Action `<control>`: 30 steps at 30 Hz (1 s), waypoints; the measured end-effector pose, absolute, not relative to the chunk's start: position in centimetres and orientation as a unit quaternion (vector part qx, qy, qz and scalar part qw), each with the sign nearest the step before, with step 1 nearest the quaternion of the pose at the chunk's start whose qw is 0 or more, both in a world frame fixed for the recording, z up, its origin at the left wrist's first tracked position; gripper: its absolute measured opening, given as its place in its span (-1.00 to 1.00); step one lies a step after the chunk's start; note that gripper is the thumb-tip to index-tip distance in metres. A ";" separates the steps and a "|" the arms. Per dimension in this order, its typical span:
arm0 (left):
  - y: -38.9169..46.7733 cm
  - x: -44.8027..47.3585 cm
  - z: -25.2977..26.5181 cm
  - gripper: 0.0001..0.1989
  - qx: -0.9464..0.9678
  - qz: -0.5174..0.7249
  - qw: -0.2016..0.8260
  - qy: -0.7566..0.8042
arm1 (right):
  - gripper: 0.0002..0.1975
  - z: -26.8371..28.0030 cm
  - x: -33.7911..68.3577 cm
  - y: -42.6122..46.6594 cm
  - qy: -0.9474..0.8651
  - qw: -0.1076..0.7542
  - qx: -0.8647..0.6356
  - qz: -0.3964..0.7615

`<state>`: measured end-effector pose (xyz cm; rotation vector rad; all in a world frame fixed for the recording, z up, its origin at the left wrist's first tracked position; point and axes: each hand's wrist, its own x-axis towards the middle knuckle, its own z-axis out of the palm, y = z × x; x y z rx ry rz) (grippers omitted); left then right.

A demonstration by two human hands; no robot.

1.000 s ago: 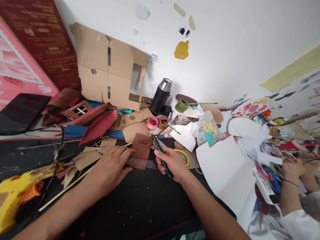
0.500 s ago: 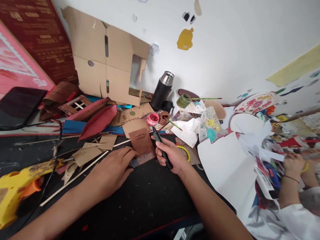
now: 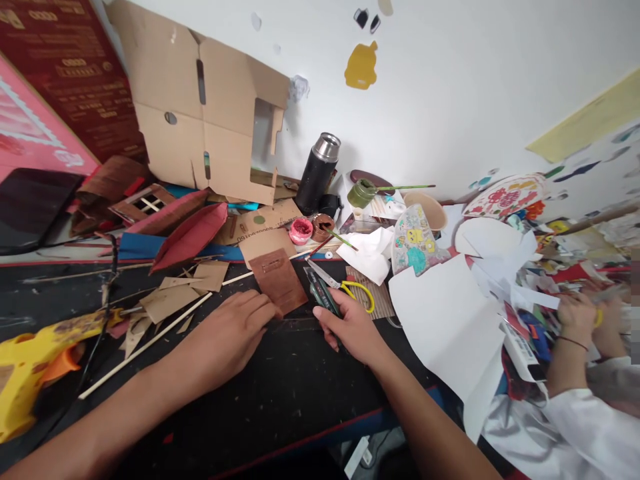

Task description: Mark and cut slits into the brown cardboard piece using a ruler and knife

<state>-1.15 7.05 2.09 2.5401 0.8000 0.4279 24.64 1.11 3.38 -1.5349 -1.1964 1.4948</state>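
A brown-painted piece of cardboard point(image 3: 280, 283) with a small slot near its top lies on the black work surface. My left hand point(image 3: 244, 327) has its fingers drawn together at the card's lower left edge; its thumb is hidden. Just right of the card, my right hand point(image 3: 350, 327) is wrapped round a dark green utility knife point(image 3: 320, 292), whose front end points up and left. Behind the knife lie yellow-handled scissors point(image 3: 357, 293), partly over a corrugated brown piece point(image 3: 377, 297).
Cardboard scraps point(image 3: 170, 300), a thin wooden stick point(image 3: 150, 347) and a yellow glue gun point(image 3: 45, 360) lie to the left. Paint jars point(image 3: 301, 231) and a black thermos point(image 3: 314, 177) stand behind. White paper point(image 3: 440, 313) spreads rightward, near another person's hands point(image 3: 577, 313).
The knife has moved off the brown card's right edge and tilted more to the left, uncovering the scissors. The clear strip along the card's lower edge no longer shows plainly.
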 end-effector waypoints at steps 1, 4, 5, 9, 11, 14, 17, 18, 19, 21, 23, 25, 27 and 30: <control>7.1 -1.1 2.2 -0.70 0.918 0.152 0.216 0.296 | -0.67 3.2 24.6 0.8 -0.467 0.332 -0.591 0.568; 7.2 -1.1 2.7 -0.73 0.919 0.143 0.201 0.307 | -0.71 2.8 24.5 0.1 -0.496 0.302 -0.609 0.540; 7.1 -1.0 2.8 -0.73 0.920 0.146 0.197 0.306 | -0.73 2.8 24.5 -0.1 -0.515 0.286 -0.620 0.518; 6.3 -0.9 2.9 -0.73 0.916 0.162 0.198 0.310 | -0.85 3.1 24.3 -0.3 -0.628 0.208 -0.648 0.377; 5.9 -1.2 3.3 -0.74 0.911 0.153 0.216 0.317 | -0.88 3.1 24.1 -0.5 -0.656 0.181 -0.651 0.336; 6.1 -2.4 4.8 -0.76 0.905 0.141 0.242 0.320 | -0.88 2.7 23.8 -0.8 -0.661 0.168 -0.662 0.312; 8.2 -3.9 6.7 -0.50 0.910 0.147 0.206 0.330 | -0.87 2.1 23.7 -1.3 -0.656 0.186 -0.666 0.304; 9.1 -4.2 7.1 -0.42 0.917 0.140 0.186 0.323 | -0.87 1.9 23.7 -1.4 -0.653 0.198 -0.664 0.306; 10.1 -4.3 7.3 -0.35 0.928 0.128 0.156 0.313 | -0.86 1.8 23.8 -1.5 -0.650 0.211 -0.661 0.309; 11.8 -3.7 7.1 -0.23 0.947 0.095 0.080 0.297 | -0.85 1.5 24.0 -1.8 -0.645 0.238 -0.656 0.312; 13.0 -2.3 6.2 -0.14 0.954 0.047 0.026 0.295 | -0.84 1.3 24.2 -2.1 -0.639 0.263 -0.652 0.313; 13.8 -0.8 5.2 -0.14 0.963 0.010 0.004 0.269 | -0.82 1.2 24.4 -2.3 -0.630 0.288 -0.650 0.312; 14.4 0.4 4.4 -0.13 0.969 -0.010 -0.003 0.247 | -0.81 1.2 24.5 -2.5 -0.622 0.307 -0.650 0.311; 15.7 1.2 3.9 -0.06 0.977 -0.034 0.007 0.209 | -0.81 1.1 24.5 -2.6 -0.613 0.319 -0.649 0.319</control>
